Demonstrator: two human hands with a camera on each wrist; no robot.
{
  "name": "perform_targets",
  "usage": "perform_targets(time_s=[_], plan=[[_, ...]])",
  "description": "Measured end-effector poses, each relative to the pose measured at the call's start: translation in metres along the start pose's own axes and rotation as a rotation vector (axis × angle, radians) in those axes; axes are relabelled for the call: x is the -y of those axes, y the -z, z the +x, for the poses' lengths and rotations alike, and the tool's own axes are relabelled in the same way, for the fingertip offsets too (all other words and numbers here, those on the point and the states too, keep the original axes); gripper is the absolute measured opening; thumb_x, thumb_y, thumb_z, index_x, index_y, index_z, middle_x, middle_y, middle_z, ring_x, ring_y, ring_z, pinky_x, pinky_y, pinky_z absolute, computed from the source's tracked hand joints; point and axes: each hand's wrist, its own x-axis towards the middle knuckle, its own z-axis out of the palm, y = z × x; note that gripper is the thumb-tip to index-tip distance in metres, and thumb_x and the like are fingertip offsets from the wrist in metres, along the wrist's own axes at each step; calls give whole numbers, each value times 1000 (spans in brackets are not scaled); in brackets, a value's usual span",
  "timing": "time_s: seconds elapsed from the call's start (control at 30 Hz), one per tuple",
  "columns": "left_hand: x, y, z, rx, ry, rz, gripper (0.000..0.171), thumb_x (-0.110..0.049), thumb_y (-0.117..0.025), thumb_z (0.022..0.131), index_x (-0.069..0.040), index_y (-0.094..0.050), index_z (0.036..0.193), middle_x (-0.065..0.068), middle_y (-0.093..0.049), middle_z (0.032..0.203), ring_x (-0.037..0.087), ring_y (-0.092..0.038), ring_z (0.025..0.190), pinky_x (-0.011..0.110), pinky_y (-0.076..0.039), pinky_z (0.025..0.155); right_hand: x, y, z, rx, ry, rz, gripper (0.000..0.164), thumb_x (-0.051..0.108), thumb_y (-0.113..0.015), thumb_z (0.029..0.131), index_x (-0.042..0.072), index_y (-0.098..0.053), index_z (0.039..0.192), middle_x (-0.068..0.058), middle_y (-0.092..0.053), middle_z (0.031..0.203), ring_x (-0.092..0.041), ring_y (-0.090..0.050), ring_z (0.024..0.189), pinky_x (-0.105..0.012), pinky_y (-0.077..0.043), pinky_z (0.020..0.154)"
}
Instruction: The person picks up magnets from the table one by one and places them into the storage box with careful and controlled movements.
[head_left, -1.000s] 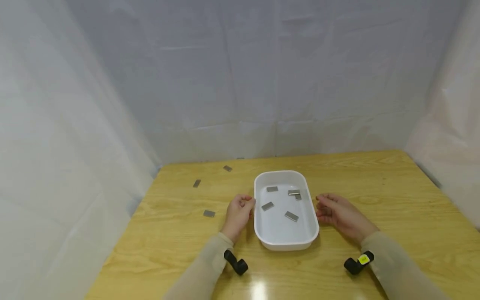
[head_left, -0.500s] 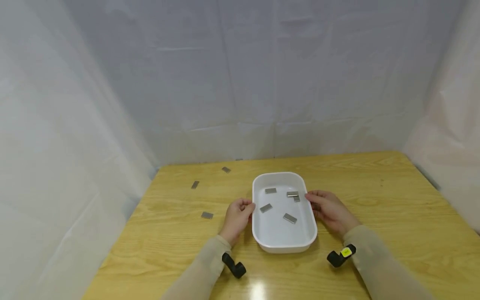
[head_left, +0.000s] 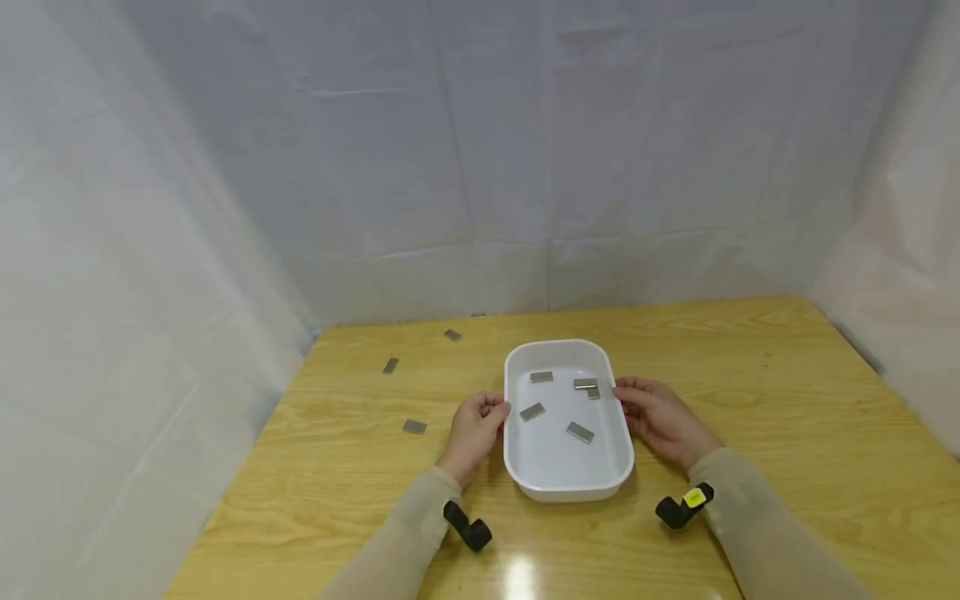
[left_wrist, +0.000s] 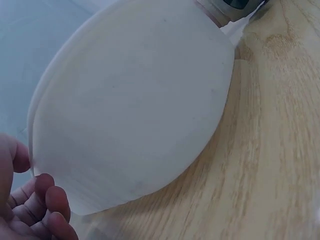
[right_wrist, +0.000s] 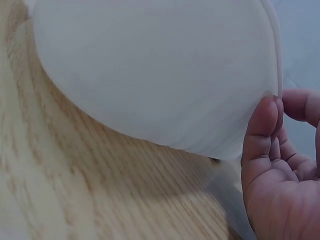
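A white rectangular tub [head_left: 568, 492] with rounded corners sits on the table in the head view. My left hand [head_left: 472, 435] pinches its left rim, thumb on top and fingers beneath. On the opposite side my right hand [head_left: 663, 419] pinches the right rim the same way. Both wrist views show the tub's outer wall [left_wrist: 135, 100] with fingertips at the lip. Inside lie several small grey metallic rectangular pieces, among them one at the front [head_left: 580, 432] and one at the left [head_left: 532, 412]. Two at the right overlap, the upper piece [head_left: 585, 384] partly over a smaller-looking one [head_left: 593, 393].
More grey pieces lie on the wooden table [head_left: 315, 500] left of the tub: one near my left hand [head_left: 414, 427], one farther off [head_left: 391, 365], one toward the back [head_left: 452, 335]. A pale sheet [head_left: 495, 167] hangs behind the table's back edge and along both sides.
My right hand has come in from the right and taken hold of the tub's right rim. My left hand stays at the left rim, and the pieces lie as before.
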Motion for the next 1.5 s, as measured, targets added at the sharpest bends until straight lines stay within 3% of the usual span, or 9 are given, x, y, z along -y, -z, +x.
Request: perform_targets(time_s=[0.2, 0.43, 0.63, 0.9, 1.1, 1.33, 1.5], plan=[[-7, 6, 2, 16, -6, 72, 22, -16, -60, 94, 1, -59, 107, 12, -61, 84, 17, -57, 74, 29, -49, 67, 0, 0, -1, 6, 2, 4, 34, 9, -59, 96, -6, -44, 122, -6, -60, 100, -13, -58, 85, -24, -51, 73], [-15, 24, 1, 55, -23, 148, 22, -19, -60, 95, -1, -60, 108, 10, -60, 85, 22, -58, 75, 34, -51, 69, 0, -1, -2, 18, -4, -3, 36, 11, -61, 95, -4, -43, 123, -6, -60, 101, -13, -59, 84, -25, -51, 73], [-20, 44, -4, 82, -69, 312, 19, -22, -60, 96, -7, -63, 106, 11, -60, 86, 23, -58, 75, 32, -50, 63, 1, 0, -3, -2, -23, -14, 41, 14, -63, 94, -2, -42, 125, -7, -59, 107, -14, -59, 88, -26, -52, 76], [-23, 77, -11, 25, -147, 518, 18, -24, -62, 95, -9, -64, 106, 3, -57, 86, 18, -50, 74, 31, -44, 64, 3, 0, -4, 4, -27, -26, 42, 14, -62, 95, -2, -41, 127, -8, -57, 110, -14, -58, 89, -26, -51, 77], [-21, 101, -13, -13, -172, 636, 24, -24, -63, 93, -5, -64, 108, 3, -59, 86, 17, -53, 74, 33, -46, 67, 2, 1, -4, 13, -24, -23, 44, 14, -62, 95, -3, -39, 128, -8, -57, 110, -14, -58, 90, -26, -51, 78], [-15, 124, -14, -75, -157, 794, 34, -27, -66, 90, 0, -64, 111, 10, -63, 100, 23, -58, 88, 41, -48, 77, 2, 1, -4, 13, -24, -25, 45, 15, -63, 94, -2, -39, 129, -8, -57, 111, -15, -58, 92, -26, -52, 79], [-13, 137, -16, -67, -96, 841, 44, -30, -67, 90, 2, -60, 120, 18, -61, 115, 31, -59, 103, 47, -47, 87, 2, 2, -4, 16, -28, -26, 46, 14, -61, 96, -3, -37, 131, -10, -56, 114, -15, -58, 94, -27, -52, 80]])
